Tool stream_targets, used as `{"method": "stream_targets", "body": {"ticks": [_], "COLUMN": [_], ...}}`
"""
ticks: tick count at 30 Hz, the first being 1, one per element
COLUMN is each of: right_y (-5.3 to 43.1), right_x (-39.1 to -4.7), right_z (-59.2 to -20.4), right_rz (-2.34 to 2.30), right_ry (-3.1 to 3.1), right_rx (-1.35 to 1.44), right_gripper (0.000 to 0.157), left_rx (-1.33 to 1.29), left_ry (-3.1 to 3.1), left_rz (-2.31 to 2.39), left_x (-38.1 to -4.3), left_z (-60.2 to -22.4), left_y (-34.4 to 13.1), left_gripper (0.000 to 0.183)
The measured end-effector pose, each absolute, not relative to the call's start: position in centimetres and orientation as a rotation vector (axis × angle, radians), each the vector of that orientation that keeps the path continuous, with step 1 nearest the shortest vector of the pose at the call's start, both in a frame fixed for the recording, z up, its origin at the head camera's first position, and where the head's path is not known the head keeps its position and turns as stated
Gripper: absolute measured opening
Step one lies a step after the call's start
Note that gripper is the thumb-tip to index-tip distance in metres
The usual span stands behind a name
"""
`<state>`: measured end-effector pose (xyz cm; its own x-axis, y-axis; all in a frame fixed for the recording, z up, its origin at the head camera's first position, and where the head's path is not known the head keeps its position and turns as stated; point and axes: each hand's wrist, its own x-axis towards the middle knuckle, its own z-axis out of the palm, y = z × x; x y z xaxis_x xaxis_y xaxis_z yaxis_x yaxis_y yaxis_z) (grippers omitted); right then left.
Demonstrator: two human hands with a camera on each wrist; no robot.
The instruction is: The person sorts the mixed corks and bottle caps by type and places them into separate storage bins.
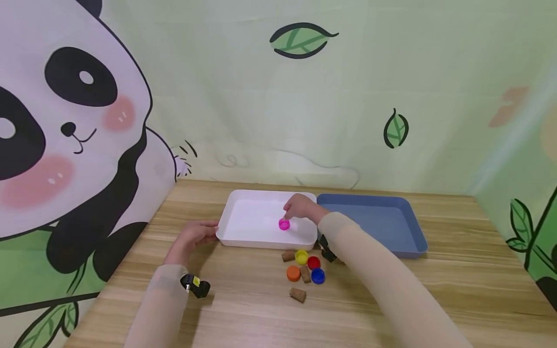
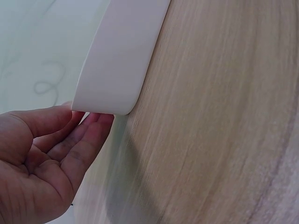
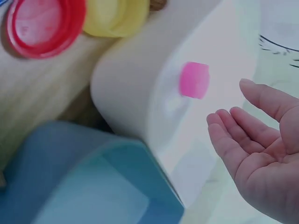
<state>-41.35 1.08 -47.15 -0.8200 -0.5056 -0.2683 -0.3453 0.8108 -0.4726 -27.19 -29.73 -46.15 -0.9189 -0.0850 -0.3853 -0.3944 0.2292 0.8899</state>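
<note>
In the head view a pink bottle cap [image 1: 284,224] is inside the white tray [image 1: 252,220], toward its right side. My right hand [image 1: 300,207] hovers over the tray just beyond the cap. The right wrist view shows that hand [image 3: 261,149] with thumb and fingers spread, apart from the pink cap [image 3: 194,80] and holding nothing. At the tray's left end, my left hand [image 1: 197,234] touches the outer wall. Seen from the left wrist, its thumb and extended fingers [image 2: 88,140] meet the edge of the white wall [image 2: 117,60].
A blue tray [image 1: 374,222] stands against the white one's right side. In front lie yellow [image 1: 301,257], red [image 1: 314,263], orange [image 1: 293,273] and blue caps [image 1: 318,276], among corks [image 1: 298,295]. A panda-printed cloth [image 1: 243,96] rises behind the wooden table [image 1: 243,309].
</note>
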Motion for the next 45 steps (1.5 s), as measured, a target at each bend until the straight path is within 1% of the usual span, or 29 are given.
{"method": "stream_targets", "body": {"ticks": [1, 2, 6, 8, 12, 14, 15, 21, 27, 39, 45], "right_y": [1.6, 1.8, 2.4, 2.6, 3.4, 4.0, 4.2, 5.8, 7.6, 10.8, 12.1], "right_x": [-42.1, -42.3, -37.9, -34.9, -33.9, -34.5, -34.2, -32.2, -30.1, -25.9, -24.2], "right_z": [-47.8, -47.5, -41.7, -37.9, -35.8, -36.1, -35.8, -34.1, -33.8, -35.5, -36.9], "right_rz": [-0.623, -0.641, -0.710, -0.733, -0.836, -0.876, -0.890, -0.969, -1.055, -1.126, -1.125], "right_ry": [2.619, 2.598, 2.572, 2.559, 2.580, 2.585, 2.590, 2.608, 2.585, 2.631, 2.626], "right_rx": [-0.701, -0.690, -0.630, -0.576, -0.610, -0.636, -0.648, -0.746, -0.750, -0.790, -0.754], "right_gripper": [0.042, 0.041, 0.039, 0.038, 0.034, 0.033, 0.032, 0.029, 0.030, 0.025, 0.024], "left_rx": [-0.459, -0.458, -0.443, -0.421, -0.407, -0.425, -0.430, -0.435, -0.434, -0.418, -0.427], "left_ry": [2.248, 2.252, 2.262, 2.261, 2.247, 2.251, 2.254, 2.264, 2.272, 2.258, 2.274], "left_rz": [1.744, 1.737, 1.732, 1.742, 1.761, 1.750, 1.743, 1.719, 1.710, 1.736, 1.703], "left_x": [-27.2, -27.2, -27.2, -27.3, -27.4, -27.4, -27.3, -27.2, -27.2, -27.3, -27.3], "left_z": [-46.2, -46.2, -46.3, -46.3, -46.4, -46.4, -46.4, -46.2, -46.2, -46.0, -46.2], "left_y": [-29.7, -29.7, -29.7, -29.7, -29.7, -29.6, -29.6, -29.6, -29.6, -29.5, -29.3], "left_gripper": [0.044, 0.044, 0.044, 0.044, 0.044, 0.043, 0.043, 0.043, 0.043, 0.044, 0.043]}}
